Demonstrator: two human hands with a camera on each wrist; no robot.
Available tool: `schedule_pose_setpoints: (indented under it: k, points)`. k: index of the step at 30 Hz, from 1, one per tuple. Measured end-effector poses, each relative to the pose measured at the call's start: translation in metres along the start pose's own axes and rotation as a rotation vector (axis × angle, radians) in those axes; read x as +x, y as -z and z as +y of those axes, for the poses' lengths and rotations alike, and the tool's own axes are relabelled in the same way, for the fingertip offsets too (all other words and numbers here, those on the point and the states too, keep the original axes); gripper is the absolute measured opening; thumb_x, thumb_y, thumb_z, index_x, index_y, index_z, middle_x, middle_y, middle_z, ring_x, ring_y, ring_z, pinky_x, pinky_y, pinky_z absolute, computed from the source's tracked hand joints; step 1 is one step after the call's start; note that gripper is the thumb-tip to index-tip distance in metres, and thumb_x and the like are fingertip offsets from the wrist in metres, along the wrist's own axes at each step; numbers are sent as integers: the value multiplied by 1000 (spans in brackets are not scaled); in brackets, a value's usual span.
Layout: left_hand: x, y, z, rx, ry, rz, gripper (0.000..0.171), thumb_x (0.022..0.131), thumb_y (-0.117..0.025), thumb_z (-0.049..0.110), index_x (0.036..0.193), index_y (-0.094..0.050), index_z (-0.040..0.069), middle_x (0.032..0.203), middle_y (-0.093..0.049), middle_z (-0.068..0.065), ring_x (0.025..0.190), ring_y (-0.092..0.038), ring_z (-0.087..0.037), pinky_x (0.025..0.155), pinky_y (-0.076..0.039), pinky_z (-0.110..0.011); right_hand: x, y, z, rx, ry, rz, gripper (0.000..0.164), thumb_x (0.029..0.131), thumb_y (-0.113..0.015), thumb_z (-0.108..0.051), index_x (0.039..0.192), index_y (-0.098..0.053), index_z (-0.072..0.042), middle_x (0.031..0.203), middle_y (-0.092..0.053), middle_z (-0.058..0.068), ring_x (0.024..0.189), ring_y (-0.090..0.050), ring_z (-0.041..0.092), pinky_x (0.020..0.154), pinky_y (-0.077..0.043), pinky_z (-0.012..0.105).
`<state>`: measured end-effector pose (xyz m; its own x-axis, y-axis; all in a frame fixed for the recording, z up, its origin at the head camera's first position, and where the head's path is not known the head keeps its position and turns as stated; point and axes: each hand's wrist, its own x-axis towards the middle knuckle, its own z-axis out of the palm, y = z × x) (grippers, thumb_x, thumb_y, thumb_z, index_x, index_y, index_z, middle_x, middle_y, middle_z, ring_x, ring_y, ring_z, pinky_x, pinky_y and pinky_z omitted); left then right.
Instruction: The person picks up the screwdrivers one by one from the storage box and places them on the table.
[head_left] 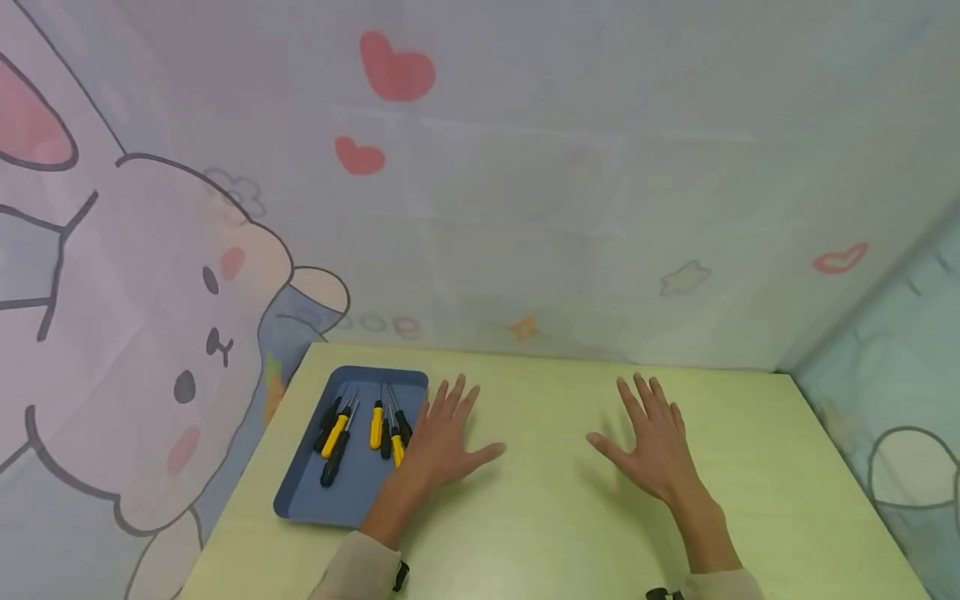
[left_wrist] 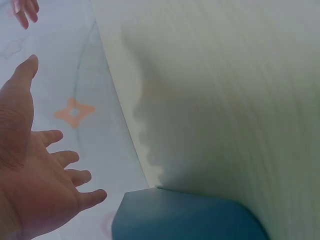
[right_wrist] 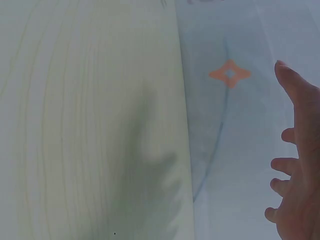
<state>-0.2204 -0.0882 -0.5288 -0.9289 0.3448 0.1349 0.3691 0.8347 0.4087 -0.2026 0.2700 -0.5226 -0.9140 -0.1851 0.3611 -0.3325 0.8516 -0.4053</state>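
Note:
In the head view my left hand [head_left: 442, 437] is spread with its thumb out, hovering over the right edge of a blue tray [head_left: 300, 496] and covering part of it. It holds nothing. Several screwdrivers lie in the tray, among them a yellow-handled screwdriver [head_left: 377, 425] and a black-handled screwdriver [head_left: 334, 460]. Across the table my right hand [head_left: 656, 446] is likewise spread, held above the surface with nothing in it. The left wrist view shows the left palm [left_wrist: 40, 195] beside the tray's wall [left_wrist: 180, 217]. Straight fingers of the right hand [right_wrist: 305, 175] appear in the right wrist view.
A pale yellow-green table [head_left: 540, 525] lies under both hands, its far edge against a wall cloth [head_left: 525, 208] printed with hearts and a rabbit. Another printed cloth [head_left: 900, 400] hangs along the right side. Both hands cast shadows on the table.

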Motion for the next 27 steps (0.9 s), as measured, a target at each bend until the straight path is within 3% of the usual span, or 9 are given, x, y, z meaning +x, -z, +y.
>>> schedule_pose_setpoints:
  k: [11,27]
  points:
    - [-5,-4,5,-26,3,28,101,92,-65,72,168,-32,15,177,-17,-12,162,-13,-40,125,-21,-69,-6,1,-3,23,-14,2,96,93,-74,-55,169,-31,-15,173,-24,20,160,-14,46,118,-17,79]
    - [-11,-3,3,-43,41,30,102,92,-64,74,169,-31,16,177,-15,-12,163,-10,-39,126,-19,-68,-10,-2,-7,67,-69,18,95,94,-74,-54,168,-31,-12,171,-27,22,161,-13,44,118,-17,78]
